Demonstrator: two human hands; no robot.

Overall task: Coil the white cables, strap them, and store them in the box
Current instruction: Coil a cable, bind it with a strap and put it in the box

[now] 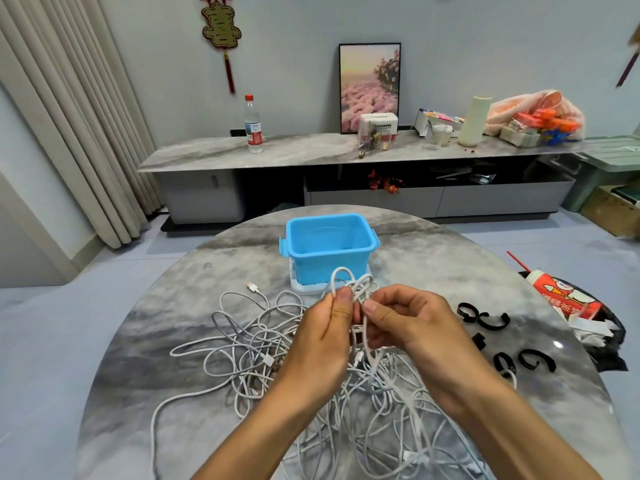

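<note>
Both hands, left hand [323, 327] and right hand [412, 327], pinch my first small coil [349, 284]; cable tangle [277, 358] unsorted, straps [491, 320] untouched, box [330, 245] looks empty.

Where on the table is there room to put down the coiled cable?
Bare tabletop lies left of the blue box, beyond the cable pile, and right of the box, behind the black straps. The middle and near side are crowded with tangled cables. Both hands hold loops above the pile.
</note>
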